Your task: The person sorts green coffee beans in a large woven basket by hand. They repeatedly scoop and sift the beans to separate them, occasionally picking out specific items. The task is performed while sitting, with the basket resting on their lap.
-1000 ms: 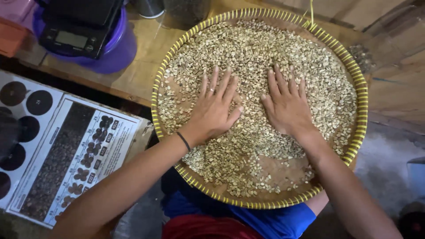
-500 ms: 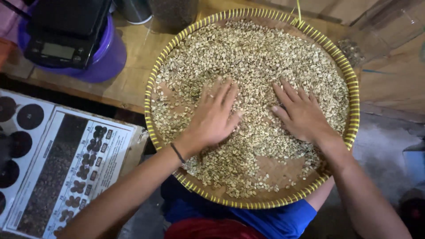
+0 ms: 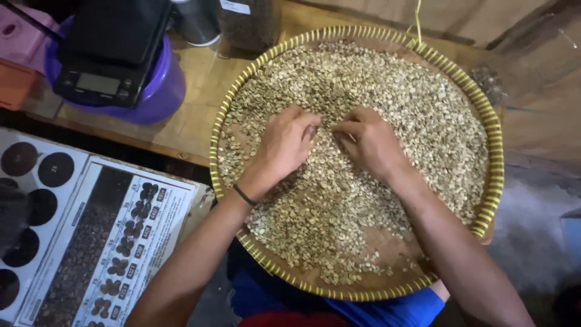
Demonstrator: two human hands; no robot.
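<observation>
Both hands rest in a round, shallow woven tray with a yellow-and-brown rim (image 3: 218,130), which is spread with pale greenish-beige beans (image 3: 387,91). The beans lie thickest toward the tray's far edge and thin out near its near edge, where bare brown weave shows. The left hand (image 3: 279,148) lies palm down near the tray's middle, fingers curled inward with the tips pressed into the beans; a thin dark band (image 3: 244,195) circles its wrist. The right hand (image 3: 370,140) lies just beside it, fingers likewise bent, tips pinched toward the left hand's. Whether either hand actually grips any beans cannot be told.

The tray sits on a wooden tabletop (image 3: 193,115), overhanging its near edge. At the far left corner a black digital scale (image 3: 112,54) stands on a purple plastic bowl (image 3: 154,97). Below the tabletop's near edge lies a printed chart showing rows of dark beans (image 3: 103,242).
</observation>
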